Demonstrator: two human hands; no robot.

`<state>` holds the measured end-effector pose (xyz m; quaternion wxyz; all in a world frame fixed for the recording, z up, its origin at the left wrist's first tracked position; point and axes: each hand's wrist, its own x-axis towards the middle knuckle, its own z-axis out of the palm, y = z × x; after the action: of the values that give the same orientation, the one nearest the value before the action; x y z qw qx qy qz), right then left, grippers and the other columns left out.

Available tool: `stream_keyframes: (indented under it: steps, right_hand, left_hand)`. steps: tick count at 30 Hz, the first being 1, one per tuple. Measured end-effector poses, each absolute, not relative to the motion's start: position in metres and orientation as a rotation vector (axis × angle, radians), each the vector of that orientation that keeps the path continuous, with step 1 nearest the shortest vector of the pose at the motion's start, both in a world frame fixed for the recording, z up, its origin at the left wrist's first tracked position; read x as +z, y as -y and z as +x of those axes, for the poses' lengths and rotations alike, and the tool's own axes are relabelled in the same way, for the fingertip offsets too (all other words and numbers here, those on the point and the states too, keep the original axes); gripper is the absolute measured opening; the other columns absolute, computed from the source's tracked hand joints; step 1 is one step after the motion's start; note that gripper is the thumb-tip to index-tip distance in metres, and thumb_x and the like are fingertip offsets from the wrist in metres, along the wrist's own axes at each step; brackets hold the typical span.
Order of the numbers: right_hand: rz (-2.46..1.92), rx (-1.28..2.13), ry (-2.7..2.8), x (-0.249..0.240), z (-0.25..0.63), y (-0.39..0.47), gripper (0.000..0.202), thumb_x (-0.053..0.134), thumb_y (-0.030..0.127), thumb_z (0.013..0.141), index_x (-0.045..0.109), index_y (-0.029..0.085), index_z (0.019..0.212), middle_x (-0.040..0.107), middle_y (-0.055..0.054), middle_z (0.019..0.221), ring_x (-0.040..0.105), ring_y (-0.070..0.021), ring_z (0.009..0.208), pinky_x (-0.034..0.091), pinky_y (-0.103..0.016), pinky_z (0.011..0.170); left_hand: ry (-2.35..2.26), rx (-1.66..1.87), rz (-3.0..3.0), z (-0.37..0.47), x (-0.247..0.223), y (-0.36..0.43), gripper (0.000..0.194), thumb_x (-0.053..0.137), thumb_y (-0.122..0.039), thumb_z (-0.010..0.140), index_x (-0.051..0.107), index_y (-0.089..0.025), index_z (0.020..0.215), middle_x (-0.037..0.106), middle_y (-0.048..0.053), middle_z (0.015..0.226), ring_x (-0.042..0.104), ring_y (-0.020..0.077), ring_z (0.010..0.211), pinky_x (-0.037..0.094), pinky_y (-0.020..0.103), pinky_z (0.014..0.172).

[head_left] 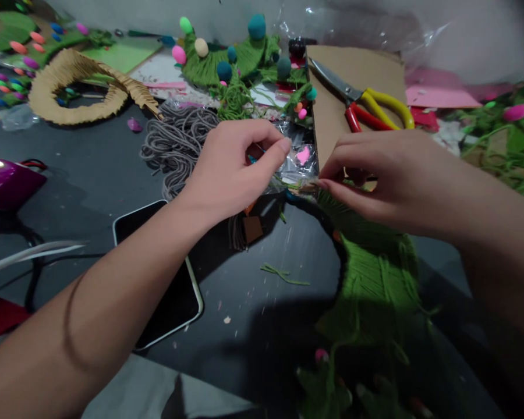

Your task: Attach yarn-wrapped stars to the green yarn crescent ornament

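My left hand [240, 166] is above the middle of the dark table, thumb and forefinger pressed together; what they pinch, if anything, is too small to tell. To its right, my right hand [371, 174] pinches the end of a green yarn-wrapped piece [375, 279], which curves down toward the table's front edge. A bundle of grey cord [181, 139] lies just behind my left wrist. Short green yarn scraps [283, 274] rest on the table below the hands. Beside them is a small brown block [252, 229].
A phone [170, 291] lies under my left forearm. Scissors [358, 99] with red and yellow handles rest on cardboard [332, 134] at the back right. A tan paper ring [78, 107], a purple tool [11, 185] and green pieces with coloured balls [224, 71] stand around.
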<state>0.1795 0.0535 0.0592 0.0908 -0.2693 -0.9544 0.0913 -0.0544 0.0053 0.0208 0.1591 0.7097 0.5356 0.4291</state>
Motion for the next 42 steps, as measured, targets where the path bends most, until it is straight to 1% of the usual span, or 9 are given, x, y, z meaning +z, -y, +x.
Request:
stream_keyframes:
  steps: [6, 11, 16, 19, 22, 27, 30, 35, 42]
  right_hand:
    - [-0.805, 0.276, 2.827, 0.069, 0.189, -0.057, 0.015, 0.060, 0.028, 0.097, 0.071, 0.022, 0.090, 0.067, -0.006, 0.080, 0.056, -0.0181, 0.068, 0.039, -0.037, 0.063]
    - [-0.792, 0.222, 2.836, 0.063, 0.181, -0.053, 0.011, 0.061, 0.027, 0.096, 0.070, 0.023, 0.091, 0.070, -0.006, 0.085, 0.060, -0.0211, 0.074, 0.037, -0.037, 0.065]
    - [-0.808, 0.202, 2.852, 0.061, 0.180, -0.053, 0.015, 0.058, 0.028, 0.098, 0.071, 0.023, 0.092, 0.069, -0.005, 0.086, 0.060, -0.0214, 0.073, 0.037, -0.037, 0.064]
    - [-0.821, 0.170, 2.823, 0.063, 0.181, -0.053, 0.016, 0.058, 0.030, 0.098, 0.071, 0.023, 0.094, 0.069, -0.005, 0.086, 0.060, -0.0211, 0.073, 0.038, -0.036, 0.065]
    - [-0.803, 0.188, 2.854, 0.062, 0.181, -0.053, 0.017, 0.058, 0.032, 0.098, 0.071, 0.024, 0.093, 0.069, -0.006, 0.086, 0.059, -0.0213, 0.073, 0.036, -0.036, 0.063]
    - [-0.836, 0.177, 2.846, 0.063, 0.180, -0.052, 0.014, 0.058, 0.029, 0.099, 0.070, 0.024, 0.094, 0.068, -0.007, 0.087, 0.060, -0.0227, 0.075, 0.037, -0.038, 0.066]
    - [-0.819, 0.205, 2.884, 0.065, 0.179, -0.051, 0.016, 0.057, 0.029, 0.098, 0.070, 0.022, 0.091, 0.068, -0.007, 0.086, 0.058, -0.0220, 0.073, 0.035, -0.038, 0.063]
    - [-0.850, 0.144, 2.864, 0.066, 0.179, -0.050, 0.014, 0.058, 0.027, 0.097, 0.069, 0.022, 0.090, 0.070, -0.008, 0.087, 0.057, -0.0213, 0.073, 0.035, -0.037, 0.064]
    - [-0.824, 0.206, 2.857, 0.072, 0.185, -0.053, 0.015, 0.060, 0.030, 0.095, 0.070, 0.022, 0.088, 0.067, -0.007, 0.082, 0.053, -0.0194, 0.069, 0.034, -0.037, 0.063]
  left_hand:
    - [-1.534, 1.242, 2.023, -0.055, 0.020, -0.007, 0.020, 0.070, -0.032, 0.095, 0.074, -0.021, 0.078, 0.063, 0.000, 0.065, 0.054, 0.0166, 0.066, 0.044, 0.035, 0.069]
    - [-1.531, 1.234, 2.037, -0.054, 0.022, -0.006, 0.019, 0.070, -0.031, 0.094, 0.075, -0.021, 0.078, 0.063, 0.000, 0.065, 0.053, 0.0162, 0.065, 0.045, 0.035, 0.069]
    - [-1.567, 1.233, 2.036, -0.053, 0.022, -0.004, 0.019, 0.069, -0.027, 0.095, 0.073, -0.022, 0.078, 0.063, 0.000, 0.066, 0.058, 0.0177, 0.067, 0.046, 0.035, 0.070]
    - [-1.530, 1.260, 2.045, -0.054, 0.021, -0.004, 0.020, 0.071, -0.032, 0.095, 0.075, -0.022, 0.078, 0.063, 0.000, 0.065, 0.058, 0.0180, 0.066, 0.047, 0.035, 0.070]
    - [-1.539, 1.262, 2.047, -0.054, 0.021, -0.004, 0.022, 0.071, -0.035, 0.096, 0.075, -0.021, 0.079, 0.064, 0.001, 0.065, 0.058, 0.0183, 0.066, 0.048, 0.035, 0.071]
    - [-1.558, 1.240, 2.047, -0.053, 0.023, -0.003, 0.020, 0.068, -0.030, 0.096, 0.074, -0.021, 0.079, 0.067, 0.001, 0.069, 0.063, 0.0193, 0.071, 0.049, 0.035, 0.072]
    - [-1.575, 1.197, 2.020, -0.054, 0.023, -0.003, 0.022, 0.067, -0.035, 0.098, 0.073, -0.021, 0.081, 0.070, 0.002, 0.075, 0.065, 0.0202, 0.076, 0.049, 0.035, 0.074]
    - [-1.567, 1.216, 2.010, -0.055, 0.022, -0.004, 0.028, 0.070, -0.045, 0.095, 0.074, -0.022, 0.081, 0.069, 0.002, 0.071, 0.063, 0.0201, 0.076, 0.049, 0.034, 0.072]
    - [-1.590, 1.178, 2.002, -0.054, 0.024, -0.002, 0.023, 0.066, -0.038, 0.096, 0.071, -0.021, 0.081, 0.071, 0.003, 0.075, 0.065, 0.0204, 0.079, 0.051, 0.033, 0.073]
